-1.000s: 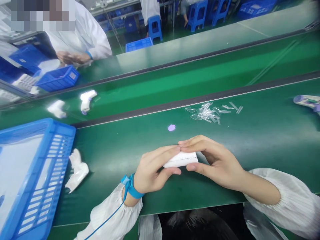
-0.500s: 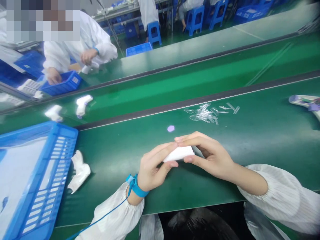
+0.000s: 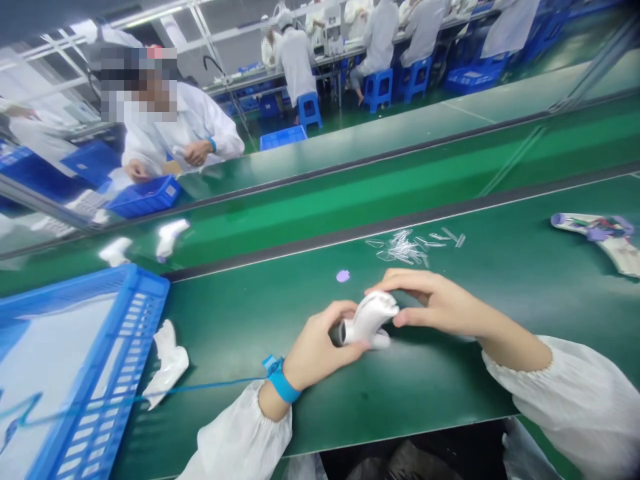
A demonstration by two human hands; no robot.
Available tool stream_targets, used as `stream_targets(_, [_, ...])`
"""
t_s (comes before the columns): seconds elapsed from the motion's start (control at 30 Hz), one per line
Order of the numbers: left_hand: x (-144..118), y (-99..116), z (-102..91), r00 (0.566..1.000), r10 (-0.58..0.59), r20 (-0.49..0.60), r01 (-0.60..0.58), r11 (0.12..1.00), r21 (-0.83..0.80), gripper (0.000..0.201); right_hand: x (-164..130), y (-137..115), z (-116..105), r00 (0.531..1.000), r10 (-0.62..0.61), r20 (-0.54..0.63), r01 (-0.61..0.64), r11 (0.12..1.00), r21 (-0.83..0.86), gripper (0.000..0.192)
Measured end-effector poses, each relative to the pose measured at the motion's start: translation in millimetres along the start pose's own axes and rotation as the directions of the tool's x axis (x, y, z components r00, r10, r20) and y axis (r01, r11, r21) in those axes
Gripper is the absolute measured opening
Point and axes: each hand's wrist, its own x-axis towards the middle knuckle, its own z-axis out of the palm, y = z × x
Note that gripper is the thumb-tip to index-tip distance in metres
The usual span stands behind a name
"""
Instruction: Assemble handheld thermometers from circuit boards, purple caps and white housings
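Note:
A curved white plastic device housing (image 3: 369, 320) is held above the green work surface, tilted, with a dark opening at its left end. My left hand (image 3: 317, 345), wearing a blue wrist strap, closes on that left end, thumb along the lower side. The fingers and thumb of my right hand (image 3: 440, 303) pinch the upper right end. Just behind the hands lies a small purple piece (image 3: 343, 276). Several clear plastic strips (image 3: 403, 248) form a loose pile farther back. A white half shell (image 3: 167, 363) rests to the left.
A blue crate (image 3: 125, 353) stands at the left beside the half shell. An opened white device (image 3: 600, 237) with purple parts and wires lies far right. Two white devices (image 3: 173, 237) are on the green belt (image 3: 310, 210). Across it, a co-worker (image 3: 185, 127) handles parts over a blue bin (image 3: 145, 197).
The housing has been turned in my hands, so its curved shape and end opening now show. My hands have moved slightly apart. The camera view has tilted up.

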Motion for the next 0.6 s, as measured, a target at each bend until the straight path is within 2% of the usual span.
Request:
stream_targets(0.07, [-2,3,3.3,0.998,0.004,0.068,-0.007,0.999,0.052,0.037,7,9,15,0.999,-0.001,0.051,-0.004,0.995,0.098,0.050])
stream_targets(0.1, [-2,4,4.1,0.998,0.011,0.068,-0.014,0.999,0.043,0.031,13,16,22,0.999,0.006,0.032,-0.008,0.998,0.060,0.048])
stream_targets(0.17, [-2,4,3.4,0.999,0.020,0.037,-0.020,1.000,0.002,0.028,30,34,33,0.998,-0.013,-0.059,0.002,0.983,-0.184,0.039])
stream_targets(0.2, [-1,4,2.0,1.000,0.018,0.019,-0.017,1.000,-0.008,0.029,39,44,36,0.995,-0.052,-0.087,0.021,0.943,-0.331,0.037])
stream_targets(0.27, [1,2,-1.8,1.000,0.012,-0.023,-0.011,1.000,0.009,0.028,58,58,37,0.994,-0.099,-0.038,0.062,0.832,-0.551,0.039])
stream_targets(0.3, [2,2,-3.8,0.999,0.014,-0.046,-0.013,1.000,0.022,0.027,66,63,36,0.997,-0.080,0.009,0.069,0.787,-0.614,0.039])
stream_targets(0.4, [4,-2,-8.2,0.994,0.029,-0.104,-0.026,0.999,0.026,0.023,82,64,31,0.994,0.019,0.106,0.058,0.734,-0.677,0.035])
stream_targets(0.6, [8,-15,-11.2,0.981,0.054,-0.188,-0.054,0.999,0.008,0.029,98,44,24,0.971,0.185,0.154,-0.032,0.733,-0.679,0.015])
